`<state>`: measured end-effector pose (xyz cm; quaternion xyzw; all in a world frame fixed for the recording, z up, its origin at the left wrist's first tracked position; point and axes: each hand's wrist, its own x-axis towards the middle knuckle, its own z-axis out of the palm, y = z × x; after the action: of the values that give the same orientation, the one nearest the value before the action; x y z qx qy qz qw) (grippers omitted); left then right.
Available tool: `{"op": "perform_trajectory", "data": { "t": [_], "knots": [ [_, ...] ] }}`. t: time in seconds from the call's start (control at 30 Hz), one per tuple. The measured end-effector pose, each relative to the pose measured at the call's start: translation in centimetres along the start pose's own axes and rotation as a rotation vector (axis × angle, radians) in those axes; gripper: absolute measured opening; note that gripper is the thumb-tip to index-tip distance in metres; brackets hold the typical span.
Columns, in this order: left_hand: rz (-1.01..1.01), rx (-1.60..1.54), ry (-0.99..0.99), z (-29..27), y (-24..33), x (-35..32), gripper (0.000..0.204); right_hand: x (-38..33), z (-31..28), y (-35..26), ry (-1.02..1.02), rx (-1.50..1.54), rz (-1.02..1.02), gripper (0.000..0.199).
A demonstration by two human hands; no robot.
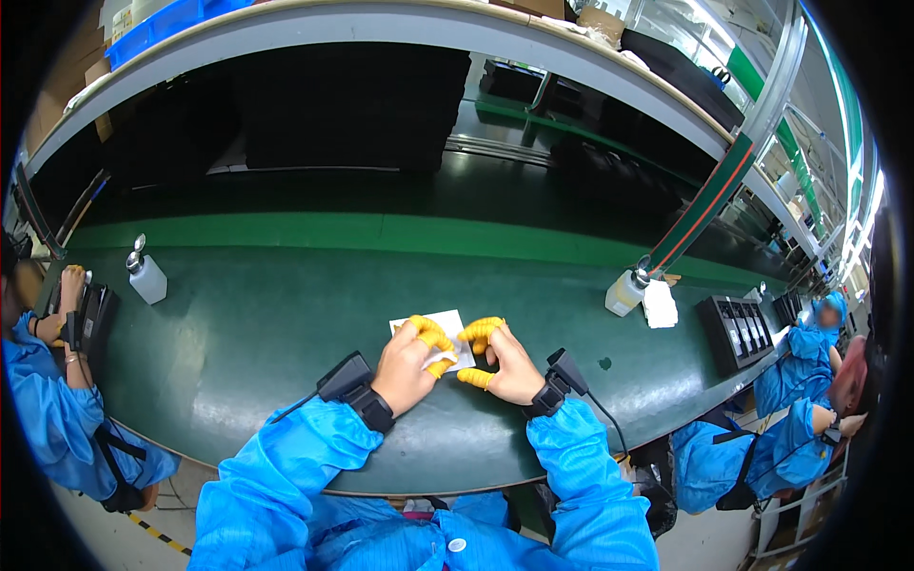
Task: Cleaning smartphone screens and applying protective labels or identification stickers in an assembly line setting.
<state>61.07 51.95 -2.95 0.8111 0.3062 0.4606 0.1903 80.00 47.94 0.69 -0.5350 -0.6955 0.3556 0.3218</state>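
Note:
Near the front middle of the green table lies a flat white sheet [466, 356], partly hidden by my hands. My left hand [407, 366] is over its left side, with yellow finger cots on the fingertips. Its thumb and fingers pinch a small, crumpled white piece [440, 357], apparently a wipe. My right hand [512, 366], also in yellow finger cots, is at the sheet's right edge. Its thumb and forefinger are spread apart, with nothing visible between them.
White dispenser bottles stand at the left [148, 278] and right [625, 292]. White wipes [660, 305] lie beside the right one. A black slotted tray [736, 333] is farther right. A shelf [381, 29] spans the back. Co-workers in blue sit on both sides.

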Motion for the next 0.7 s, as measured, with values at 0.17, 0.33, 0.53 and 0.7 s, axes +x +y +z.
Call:
{"op": "perform_trajectory", "data": {
  "t": [0.17, 0.33, 0.53, 0.7],
  "knots": [
    [-0.375, -0.598, -0.064, -0.9, -0.6, 0.9, 0.017, 0.6, 0.6, 1.7, 0.141, -0.134, -0.318, 0.045],
    [-0.723, -1.174, -0.025, -2.1, -0.5, 1.6, 0.017, 0.1, 0.2, 1.6, 0.128, 0.551, -0.001, 0.02],
    [-0.81, -1.179, 0.039, -2.0, -1.2, 1.3, 0.014, 0.5, 0.2, 2.2, 0.11, 0.795, 0.05, 0.02],
    [-0.848, -0.982, -0.425, -5.1, -0.4, 2.3, 0.016, -1.0, -2.5, 2.5, -0.08, 0.63, 0.025, 0.013]
  ]
}}
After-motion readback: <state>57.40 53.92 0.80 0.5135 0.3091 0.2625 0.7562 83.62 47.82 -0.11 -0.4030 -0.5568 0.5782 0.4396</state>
